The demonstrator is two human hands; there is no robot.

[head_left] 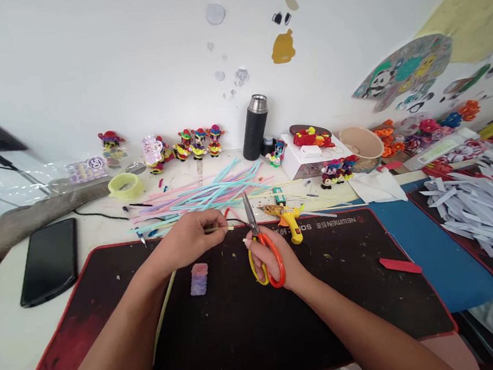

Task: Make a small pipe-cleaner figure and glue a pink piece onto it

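My left hand (196, 233) pinches a pale yellow pipe cleaner (165, 309); its short end pokes out past the fingertips, and its long tail hangs below my left wrist onto the dark desk mat (252, 335). My right hand (275, 258) is closed round scissors (252, 216) with one red and one yellow handle loop, blades pointing up and away. A small pale bit (245, 241) shows at my right thumb tip; whether it is held there I cannot tell. Below my left hand lies a ribbed pink and purple block (199, 279).
Behind the mat are a pile of pastel pipe cleaners (212, 194), a yellow glue gun (292, 222), a black flask (255, 129) and several small figures (199, 144). A phone (48, 259) lies left, a roll of tape (125, 187) behind it. White paper strips (479, 209) heap up right.
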